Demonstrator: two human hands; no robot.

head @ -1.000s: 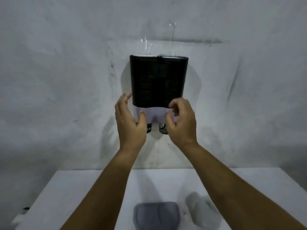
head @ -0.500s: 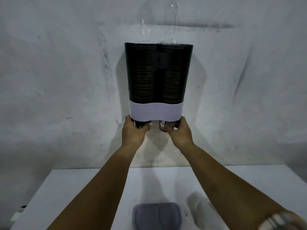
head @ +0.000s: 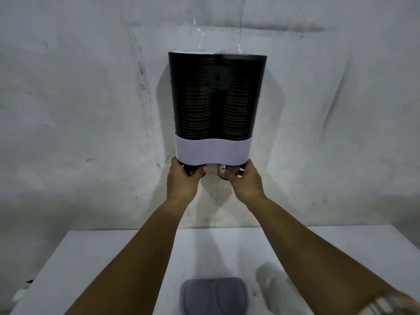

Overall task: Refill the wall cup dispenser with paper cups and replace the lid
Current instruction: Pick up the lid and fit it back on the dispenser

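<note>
A dark twin-tube cup dispenser (head: 217, 96) hangs on the wall, with a white band across its lower part. Both tubes show stacked cups inside. Clear plastic wrap (head: 238, 26) rises from its open top. Under the left tube, my left hand (head: 181, 180) grips the bottom paper cup (head: 193, 172) that sticks out. My right hand (head: 246, 180) grips the bottom cup (head: 229, 170) under the right tube. The grey dispenser lid (head: 213, 296) lies on the white table near me.
The white table (head: 102, 258) stands against the rough grey wall (head: 79, 110). A crumpled clear plastic bag (head: 272, 285) lies to the right of the lid. A small object sits off the table's left edge (head: 25, 286).
Both hands dropped from the white band to the cup bottoms under the dispenser and closed on them. The camera has tilted up and come nearer.
</note>
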